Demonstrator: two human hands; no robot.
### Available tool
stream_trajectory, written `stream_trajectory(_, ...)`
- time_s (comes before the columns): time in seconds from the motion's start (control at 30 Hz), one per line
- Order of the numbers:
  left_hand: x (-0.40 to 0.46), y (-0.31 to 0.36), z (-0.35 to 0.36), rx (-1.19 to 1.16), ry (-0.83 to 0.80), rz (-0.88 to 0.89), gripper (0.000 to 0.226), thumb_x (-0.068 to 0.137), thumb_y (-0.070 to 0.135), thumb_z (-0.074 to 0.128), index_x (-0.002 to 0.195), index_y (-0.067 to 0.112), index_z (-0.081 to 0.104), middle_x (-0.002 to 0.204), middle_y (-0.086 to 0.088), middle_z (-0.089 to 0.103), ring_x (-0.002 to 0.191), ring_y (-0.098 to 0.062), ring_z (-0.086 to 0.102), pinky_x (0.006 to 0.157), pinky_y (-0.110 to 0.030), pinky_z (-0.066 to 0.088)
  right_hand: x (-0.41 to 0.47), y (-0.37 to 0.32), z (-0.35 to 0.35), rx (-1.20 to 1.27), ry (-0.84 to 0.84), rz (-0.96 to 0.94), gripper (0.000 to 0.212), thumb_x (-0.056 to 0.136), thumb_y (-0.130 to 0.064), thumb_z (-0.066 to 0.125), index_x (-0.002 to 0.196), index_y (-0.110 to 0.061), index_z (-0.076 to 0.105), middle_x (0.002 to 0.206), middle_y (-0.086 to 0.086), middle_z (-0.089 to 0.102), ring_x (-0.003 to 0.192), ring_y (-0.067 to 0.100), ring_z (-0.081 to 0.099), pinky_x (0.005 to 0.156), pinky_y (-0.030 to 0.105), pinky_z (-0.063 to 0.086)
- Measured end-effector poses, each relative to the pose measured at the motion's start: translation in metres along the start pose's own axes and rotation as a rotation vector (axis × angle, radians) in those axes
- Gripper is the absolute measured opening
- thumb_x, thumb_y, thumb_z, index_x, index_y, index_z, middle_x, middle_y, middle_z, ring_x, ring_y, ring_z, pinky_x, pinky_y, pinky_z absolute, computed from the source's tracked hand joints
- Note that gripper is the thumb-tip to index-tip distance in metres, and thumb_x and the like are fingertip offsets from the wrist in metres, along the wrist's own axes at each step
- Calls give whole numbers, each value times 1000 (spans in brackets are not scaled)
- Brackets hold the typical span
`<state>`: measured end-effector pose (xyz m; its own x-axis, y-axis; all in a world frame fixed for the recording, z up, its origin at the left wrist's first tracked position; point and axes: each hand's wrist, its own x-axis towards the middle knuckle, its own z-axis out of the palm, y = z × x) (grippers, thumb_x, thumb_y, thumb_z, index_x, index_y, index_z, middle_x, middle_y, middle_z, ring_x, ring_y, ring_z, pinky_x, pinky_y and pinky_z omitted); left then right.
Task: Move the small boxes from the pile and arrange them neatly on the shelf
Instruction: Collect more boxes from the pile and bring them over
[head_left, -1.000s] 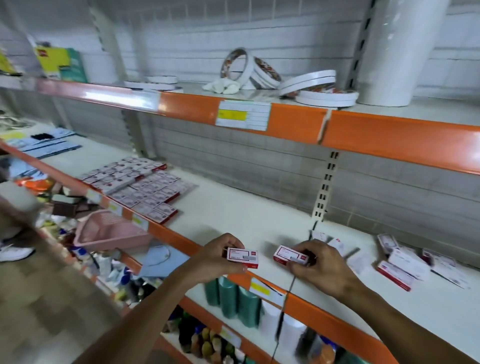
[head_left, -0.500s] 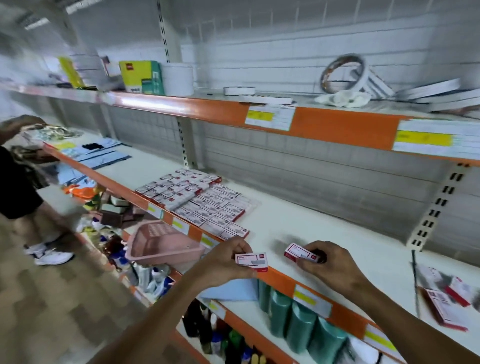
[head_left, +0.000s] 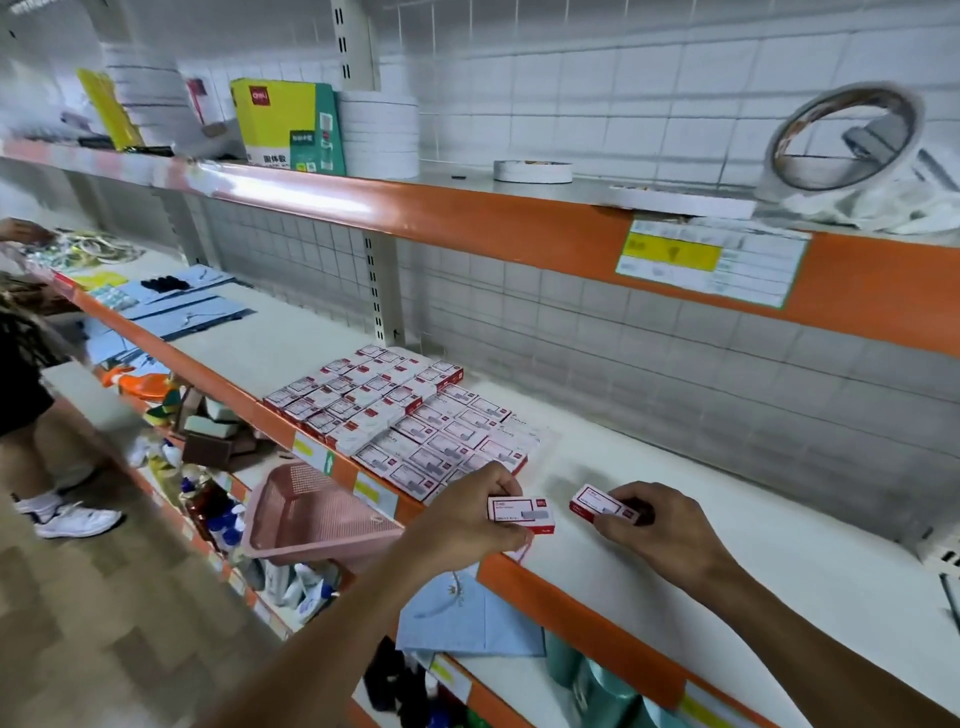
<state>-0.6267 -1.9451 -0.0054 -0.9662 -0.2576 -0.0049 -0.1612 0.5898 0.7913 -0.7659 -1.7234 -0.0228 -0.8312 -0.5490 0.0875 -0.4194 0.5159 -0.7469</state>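
Red-and-white cardboard sits in both hands: the left hand (head_left: 467, 525) pinches a small box (head_left: 521, 515) between thumb and curled fingers, label up, holding it just above the orange front edge (head_left: 582, 608) of the middle shelf (head_left: 727, 525). Beside it, the right hand (head_left: 660, 530) grips a second small box (head_left: 602, 509) by its right end, fingers curled round it, the box tilted slightly and low over the white shelf board; whether it touches the board I cannot tell. The two boxes are near each other but apart. Just to the left of the left hand, and further back along the same shelf, lies the block of arranged boxes (head_left: 405, 415), flat and label up in close rows, with the left part stacked higher than the right. Below that block, a pink basket (head_left: 311, 514) juts out from the lower shelf, and a pale blue folded sheet (head_left: 467, 618) lies on that lower level under the left forearm. Blue packets (head_left: 182, 306) lie farther left on the middle shelf. On the top shelf stand a yellow-and-green box (head_left: 285, 124), a stack of white tape rolls (head_left: 379, 135) and a large tape ring (head_left: 847, 140) on edge, and a yellow price label (head_left: 711, 260) is stuck to that shelf's orange edge. At the far left another person's leg and white shoe (head_left: 72, 519) are on the floor.
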Motion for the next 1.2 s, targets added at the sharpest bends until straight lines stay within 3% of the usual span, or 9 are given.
stream_trajectory(0.17,48,-4,-8,52,-29,34,37,73,22,80,100,31,57,94,8,66,79,-6,65,68,-27,52,36,-3,3,13,12,12,15,75,-39,79,88,-37,72,91,-14,68,82,-3,61,69,15,47)
stream_trajectory(0.33,88,-12,-4,207,-73,37,42,65,38,79,101,38,56,95,17,67,94,-7,62,87,-38,53,59,1,-1,24,40,41,19,74,-39,79,91,-36,71,94,-14,67,86,0,62,73,18,49)
stream_trajectory(0.43,104,-19,-3,288,-112,53,43,65,42,78,102,39,56,99,19,66,104,-7,57,102,-36,39,67,5,1,-4,46,67,22,75,-39,78,95,-35,70,98,-15,66,89,0,61,71,15,47)
stream_trajectory(0.57,119,-20,-4,356,-137,90,40,73,41,77,106,39,55,109,15,58,115,-11,38,97,-33,22,76,5,4,-1,64,100,23,74,-39,78,95,-35,70,99,-14,65,89,1,62,68,15,47)
stream_trajectory(0.73,131,-24,-9,464,-259,165,45,73,46,75,113,38,55,93,26,42,120,-5,21,106,-35,14,85,-1,14,3,108,115,24,67,-44,76,90,-37,70,95,-11,65,86,3,62,75,24,52)
stream_trajectory(0.93,149,-28,-19,475,-337,292,32,79,51,67,108,42,62,90,26,51,115,-9,32,104,-41,20,88,-7,26,-79,160,150,21,76,-37,77,95,-34,71,94,-13,65,86,2,61,71,19,49)
stream_trajectory(1.03,154,-28,-16,423,-366,371,21,83,47,70,102,39,65,88,26,60,105,-2,39,101,-38,20,83,-9,28,-85,185,177,21,76,-39,77,95,-34,71,94,-13,65,86,3,61,71,20,50)
stream_trajectory(1.13,155,-26,-16,364,-442,385,24,87,37,70,110,36,65,91,23,65,100,1,44,91,-32,20,78,-13,30,-98,207,186,19,77,-38,77,94,-33,72,91,-13,64,83,2,61,68,17,48)
stream_trajectory(1.2,156,-24,-17,407,-459,400,25,88,39,69,113,39,65,93,24,64,104,-3,42,92,-35,21,75,-16,31,-91,219,189,17,77,-35,78,92,-32,72,88,-12,64,81,2,61,67,17,48)
